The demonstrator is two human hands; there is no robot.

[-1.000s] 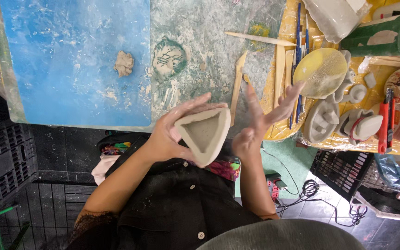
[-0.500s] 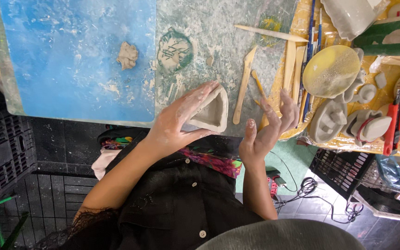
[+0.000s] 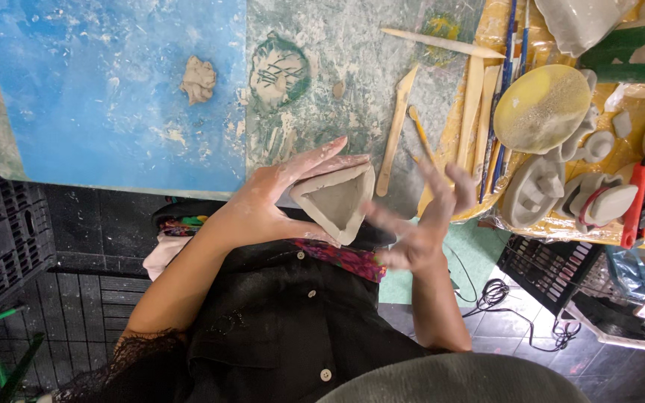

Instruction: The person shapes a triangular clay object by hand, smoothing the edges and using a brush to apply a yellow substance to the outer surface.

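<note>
My left hand point(image 3: 278, 200) grips a grey, three-sided clay dish point(image 3: 336, 200) at the near edge of the table, fingers along its far wall and thumb under it. The dish's hollow faces up. My right hand point(image 3: 419, 224) hovers just to the right of the dish with fingers spread and blurred, holding nothing. Both hands are smeared with clay.
A small clay lump point(image 3: 198, 79) lies on the blue board point(image 3: 106, 97). Wooden modelling tools point(image 3: 397, 127) and brushes point(image 3: 505, 82) lie right of the dish. A yellow round sponge point(image 3: 543, 108), white moulds point(image 3: 535, 190) and a red cutter point(image 3: 636, 194) crowd the right side. A black crate point(image 3: 1, 246) stands at the left.
My left hand has kept the dish and tipped its hollow upward near the table edge. My right hand has come off the dish and opened, moving fast beside it.
</note>
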